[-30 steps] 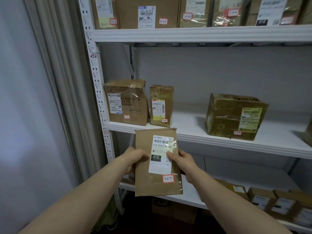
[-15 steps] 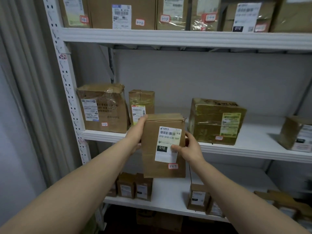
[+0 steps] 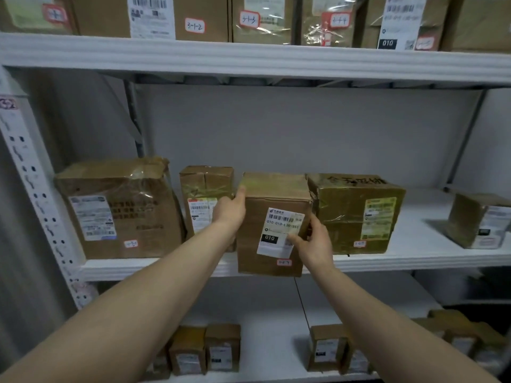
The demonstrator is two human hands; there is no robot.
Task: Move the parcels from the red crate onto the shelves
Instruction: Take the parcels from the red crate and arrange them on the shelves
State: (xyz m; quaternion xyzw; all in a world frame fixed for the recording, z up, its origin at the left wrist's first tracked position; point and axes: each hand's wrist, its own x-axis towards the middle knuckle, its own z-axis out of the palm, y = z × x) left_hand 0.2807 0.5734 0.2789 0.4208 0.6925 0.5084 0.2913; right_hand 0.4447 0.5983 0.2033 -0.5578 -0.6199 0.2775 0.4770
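The white shelving unit (image 3: 249, 59) fills almost the whole view, with a perforated upright (image 3: 33, 194) on its left side. Its top shelf carries a row of brown parcels (image 3: 204, 17) that stand close together, each with a small hand-written tag.

On the middle shelf (image 3: 414, 255) the biggest thing is a crumpled brown parcel (image 3: 119, 211) at the left end. Next in size is a wide box wrapped in yellowish tape (image 3: 356, 214), right of the middle.

The parcel being moved (image 3: 273, 225) is held upright in front of the middle shelf, between this wide box and a narrow taped box (image 3: 206, 189). These two neighbours stand just beside it on both sides. Its top right corner meets the wide box in the picture, but I cannot tell if they touch. Its bottom edge hangs below the front lip of the shelf.

A smaller box (image 3: 481, 219) stands well apart at the far right. Several little boxes (image 3: 204, 349) stand on the lower shelf.

The left hand (image 3: 229, 214) grips the left edge of the parcel, one digit reaching up to the top corner. The right hand (image 3: 315, 244) grips the right edge, with its thumb pressed on the white shipping label (image 3: 279, 230). Under the label sits a small red-bordered tag (image 3: 284, 262).
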